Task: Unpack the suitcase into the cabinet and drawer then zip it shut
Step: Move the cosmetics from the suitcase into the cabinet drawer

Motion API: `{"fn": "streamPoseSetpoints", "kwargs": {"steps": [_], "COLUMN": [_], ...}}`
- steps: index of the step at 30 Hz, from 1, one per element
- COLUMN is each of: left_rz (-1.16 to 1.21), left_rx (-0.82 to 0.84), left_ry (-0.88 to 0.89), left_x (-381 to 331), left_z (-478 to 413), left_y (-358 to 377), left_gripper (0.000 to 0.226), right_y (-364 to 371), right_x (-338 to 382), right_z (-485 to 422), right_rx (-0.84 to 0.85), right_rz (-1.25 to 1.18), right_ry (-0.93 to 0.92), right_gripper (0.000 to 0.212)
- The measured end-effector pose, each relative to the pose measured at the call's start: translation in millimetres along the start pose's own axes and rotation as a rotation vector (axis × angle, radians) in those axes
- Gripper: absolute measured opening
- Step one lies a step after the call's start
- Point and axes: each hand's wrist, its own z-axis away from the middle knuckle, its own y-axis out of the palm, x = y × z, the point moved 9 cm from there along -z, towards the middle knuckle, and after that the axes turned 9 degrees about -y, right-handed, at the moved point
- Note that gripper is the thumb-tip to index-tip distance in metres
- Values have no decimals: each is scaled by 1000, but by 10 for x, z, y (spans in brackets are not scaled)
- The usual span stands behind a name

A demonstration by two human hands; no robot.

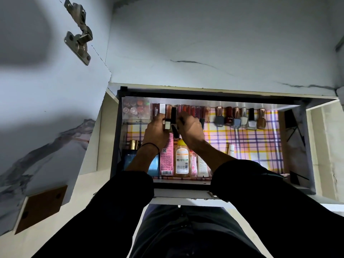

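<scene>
An open drawer [204, 185] lined with a pink, yellow and purple checked sheet [247, 144] holds cosmetics. Both my hands reach into its far left part. My left hand [155, 130] grips a slim tube with a white cap [167, 124] among the row of lip-gloss tubes [193, 110] at the back wall. My right hand [189, 128] has its fingers curled round a thin dark stick [175, 131] beside that tube. The suitcase is out of view.
Several nail-polish bottles [240, 118] stand along the back right. A clear box of small pots [135, 108] sits in the back left corner. Near the front lie a blue perfume box [130, 159], a pink carton [166, 159] and an orange bottle [182, 161]. A cabinet door with a hinge [78, 32] stands open at left.
</scene>
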Motion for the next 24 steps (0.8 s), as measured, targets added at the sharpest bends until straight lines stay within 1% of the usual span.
{"fn": "streamPoseSetpoints", "kwargs": {"steps": [3,6,9,12,14,16,19,21,24], "left_rz": [-2,-8,-13,-34,-50,-70,-121,-137,-115], "left_rx": [-3,-1,-3,-5,15,44,56,41,25], "left_ry": [15,40,31,17,9,4,-2,-3,-13], "left_x": [23,53,88,96,90,91,102,125,170], "left_z": [9,29,67,116,158,182,215,214,210], "left_y": [0,32,60,102,143,173,147,90,22], "left_gripper": [40,45,41,33,32,35,38,38,34], "right_y": [-121,-203,-258,-259,-208,-123,-10,66,160], "right_x": [-104,-241,-383,-506,-521,-422,-110,52,130], "right_z": [103,284,541,722,747,693,515,387,252], "right_rx": [-49,-32,-13,-34,-30,5,72,126,198], "right_rz": [-71,-165,-237,-183,-129,-99,-15,91,257], "right_ry": [27,84,159,213,210,176,25,-48,-85], "right_gripper": [15,10,10,10,13,12,11,11,11]}}
